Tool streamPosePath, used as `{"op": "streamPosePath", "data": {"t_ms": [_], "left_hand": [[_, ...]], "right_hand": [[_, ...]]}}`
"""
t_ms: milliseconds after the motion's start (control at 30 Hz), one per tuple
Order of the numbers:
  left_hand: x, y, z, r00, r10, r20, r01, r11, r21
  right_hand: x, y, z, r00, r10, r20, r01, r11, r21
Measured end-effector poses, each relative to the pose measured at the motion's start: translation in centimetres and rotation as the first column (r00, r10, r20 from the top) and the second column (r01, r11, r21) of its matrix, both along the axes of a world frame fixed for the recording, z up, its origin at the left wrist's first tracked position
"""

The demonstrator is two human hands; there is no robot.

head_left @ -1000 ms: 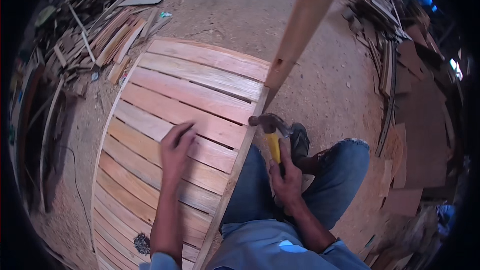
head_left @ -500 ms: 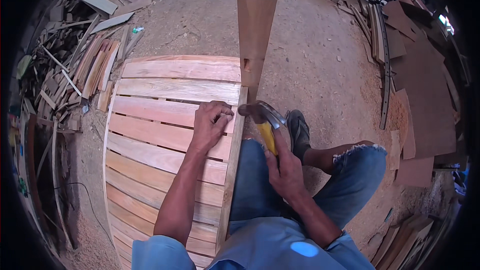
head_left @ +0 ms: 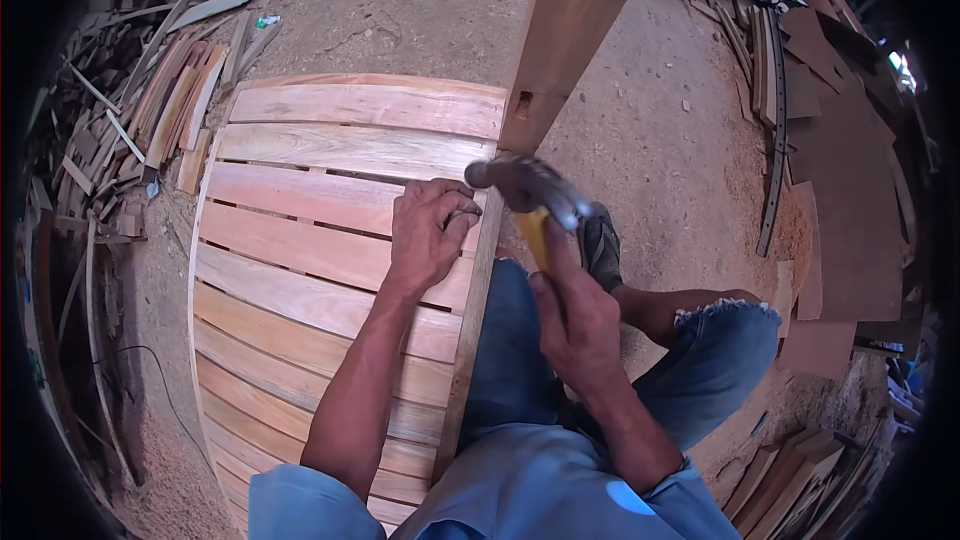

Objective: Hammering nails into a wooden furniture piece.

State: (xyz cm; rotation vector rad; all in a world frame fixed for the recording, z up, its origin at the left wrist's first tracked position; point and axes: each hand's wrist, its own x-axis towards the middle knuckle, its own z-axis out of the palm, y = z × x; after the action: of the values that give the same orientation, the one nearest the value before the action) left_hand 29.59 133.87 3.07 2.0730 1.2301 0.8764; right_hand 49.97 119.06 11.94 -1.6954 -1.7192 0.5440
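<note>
The person is sitting on the dirt floor (head_left: 640, 130) w/ a slatted wooden panel (head_left: 320, 270) lying flat in front, knees in blue jeans (head_left: 700, 380) bending out to the right.

Left hand (head_left: 428, 232) is resting on the panel near its right edge, fingers curled in and fingertips (head_left: 462, 208) pressing together at a spot beside the side rail (head_left: 478, 290); whatever small thing they may be pinching is too small to tell. Left forearm is running up from the lower edge across the slats.

Right hand (head_left: 575, 315) is closing tight around the yellow grip of a hammer (head_left: 530, 195), fist wrapping the handle. Hammer head is sitting just right of the left fingertips, round face pointing left twd them, v. near the rail top; can't tell if it's touching wood.

Side rail is lying along the panel's right edge, slats butting against it. A broad upright plank (head_left: 570, 30) is standing just above the hammer, w/ a small notch cut near its lower end, its foot next to the panel's top right corner.

A dark shoe (head_left: 600, 245) is showing just right of the hammer. Scrap wood offcuts (head_left: 130, 110) are piling up at left, dark boards (head_left: 850, 170) stacking at right, sawdust scattering about.
</note>
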Motion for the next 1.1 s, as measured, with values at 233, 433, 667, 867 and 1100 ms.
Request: {"op": "streamPosePath", "data": {"t_ms": [233, 433, 667, 867, 1100], "left_hand": [[-0.1, -0.1, -0.3, 1.000, 0.010, -0.013, -0.010, 1.000, -0.027], [-0.1, 0.2, -0.5, 1.000, -0.028, -0.014, 0.028, 1.000, -0.007], [-5.5, 0.8, 2.6, 0.943, -0.208, -0.260, 0.196, 0.978, -0.072], [-6.9, 1.3, 2.4, 0.942, -0.208, -0.262, 0.200, 0.978, -0.055], [-6.4, 1.4, 2.1, 0.937, -0.175, -0.303, 0.199, 0.979, 0.049]], "right_hand": [[-0.6, -0.3, 0.2, 0.988, 0.033, 0.153, 0.004, 0.971, -0.240], [-0.7, -0.9, -1.4, 0.997, -0.047, 0.054, 0.047, 0.999, 0.004], [1.7, -3.9, -2.0, 0.954, -0.232, -0.188, 0.196, 0.962, -0.193], [4.0, -6.3, -4.3, 0.898, -0.364, -0.249, 0.210, 0.849, -0.484], [4.0, -6.9, -6.4, 0.916, -0.330, -0.230, 0.206, 0.875, -0.438]]}}
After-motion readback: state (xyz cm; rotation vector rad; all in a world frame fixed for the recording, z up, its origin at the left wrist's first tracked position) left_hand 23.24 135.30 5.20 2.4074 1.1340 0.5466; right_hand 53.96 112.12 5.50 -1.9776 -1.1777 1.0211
